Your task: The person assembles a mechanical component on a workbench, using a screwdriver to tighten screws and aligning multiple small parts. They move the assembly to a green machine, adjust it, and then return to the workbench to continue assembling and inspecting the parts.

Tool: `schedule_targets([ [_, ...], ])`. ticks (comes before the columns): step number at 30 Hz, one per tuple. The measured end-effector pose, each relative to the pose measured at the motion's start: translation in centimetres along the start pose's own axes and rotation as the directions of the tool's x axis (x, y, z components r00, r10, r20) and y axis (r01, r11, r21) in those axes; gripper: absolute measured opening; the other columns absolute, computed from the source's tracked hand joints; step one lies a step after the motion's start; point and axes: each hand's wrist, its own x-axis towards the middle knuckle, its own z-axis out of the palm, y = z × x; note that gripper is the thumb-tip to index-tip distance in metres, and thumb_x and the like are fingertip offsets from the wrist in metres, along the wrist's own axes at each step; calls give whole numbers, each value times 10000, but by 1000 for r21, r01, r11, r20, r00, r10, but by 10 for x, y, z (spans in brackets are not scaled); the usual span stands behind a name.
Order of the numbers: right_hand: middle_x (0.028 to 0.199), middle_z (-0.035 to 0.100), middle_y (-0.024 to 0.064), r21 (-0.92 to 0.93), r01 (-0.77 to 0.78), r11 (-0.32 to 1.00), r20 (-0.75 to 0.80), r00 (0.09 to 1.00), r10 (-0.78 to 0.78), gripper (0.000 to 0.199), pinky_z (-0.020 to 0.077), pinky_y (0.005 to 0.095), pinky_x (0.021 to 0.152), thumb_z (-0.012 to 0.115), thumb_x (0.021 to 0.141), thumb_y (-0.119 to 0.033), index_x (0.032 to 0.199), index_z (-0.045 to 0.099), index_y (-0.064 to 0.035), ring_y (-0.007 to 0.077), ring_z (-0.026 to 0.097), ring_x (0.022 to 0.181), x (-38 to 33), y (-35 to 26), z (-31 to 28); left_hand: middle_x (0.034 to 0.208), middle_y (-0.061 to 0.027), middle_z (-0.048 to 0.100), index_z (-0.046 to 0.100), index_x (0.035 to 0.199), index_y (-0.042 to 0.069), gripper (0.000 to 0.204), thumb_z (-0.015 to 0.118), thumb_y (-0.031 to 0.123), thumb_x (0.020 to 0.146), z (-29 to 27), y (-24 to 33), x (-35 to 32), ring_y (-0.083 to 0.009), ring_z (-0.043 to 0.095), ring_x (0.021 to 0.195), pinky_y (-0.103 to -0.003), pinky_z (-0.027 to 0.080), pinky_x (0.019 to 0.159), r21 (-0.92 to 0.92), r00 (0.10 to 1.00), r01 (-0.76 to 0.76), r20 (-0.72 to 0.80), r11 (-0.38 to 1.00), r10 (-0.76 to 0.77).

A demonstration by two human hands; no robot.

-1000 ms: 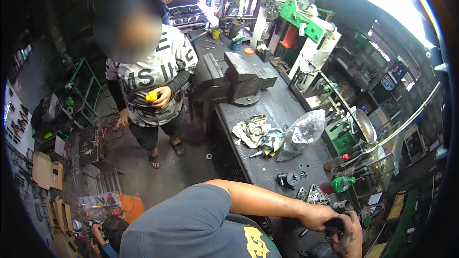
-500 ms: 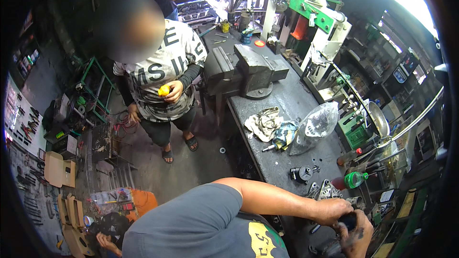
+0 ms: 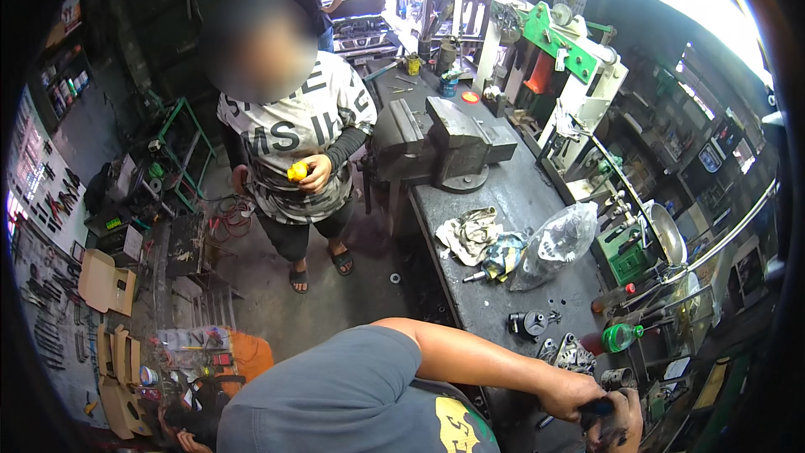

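Note:
At the lower right, over the bench, both my hands are closed on a dark, rounded part (image 3: 597,408), mostly hidden by fingers. My left hand (image 3: 574,393) reaches across with bent fingers at its upper side. From the other side, my right hand (image 3: 622,424) curls round it, dark smudges on its skin. An open-ribbed metal housing, like an alternator's (image 3: 575,354), lies just beyond my left wrist. Close to my right hand sits a metal cylinder (image 3: 619,379). Farther up the bench are a black round part (image 3: 530,324) and several small screws (image 3: 554,316).
A large vise (image 3: 457,147) is fixed to the dark bench (image 3: 436,201). Rags (image 3: 470,235), a clear plastic bag (image 3: 558,243) and a green-topped bottle (image 3: 622,336) are there too. A person (image 3: 293,143) stands across the floor holding a yellow object (image 3: 298,171). Another crouches at lower left.
The view has shifted slightly, so the scene sits a little right and lower. My hands have closed in nearer each other, and less of the dark part shows between them.

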Motion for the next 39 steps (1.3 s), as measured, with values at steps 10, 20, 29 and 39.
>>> schedule_targets([
  [10,1071,633,149,891,387,236,-448,832,328,281,533,321,754,656,974,-106,1232,639,4,255,629,830,-8,40,118,1528,-217,518,694,1290,91,560,825,290,783,0,-18,-25,-455,400,1539,-672,331,1258,686,983,-91,-54,722,174],
  [20,828,578,149,797,483,362,-560,816,145,356,475,347,596,692,1006,-184,1239,645,82,216,551,692,-36,45,90,1719,-178,380,750,1239,154,361,687,276,905,22,-44,-33,-444,215,1656,-747,184,1298,683,977,-212,131,699,168],
  [29,781,550,122,811,539,227,-584,725,366,341,480,337,557,686,1045,-215,1263,656,46,225,526,641,-67,42,85,1401,-141,644,811,935,146,170,694,254,877,33,-50,-19,-383,518,1429,-768,152,1301,650,925,-367,329,666,189],
  [39,830,552,127,809,501,308,-588,693,416,348,495,348,601,681,1047,-215,1288,656,35,231,539,691,-94,35,87,1390,-141,716,790,1276,106,399,596,343,1020,54,-11,43,-340,639,1331,-678,241,1272,706,723,-599,680,377,-126],
])
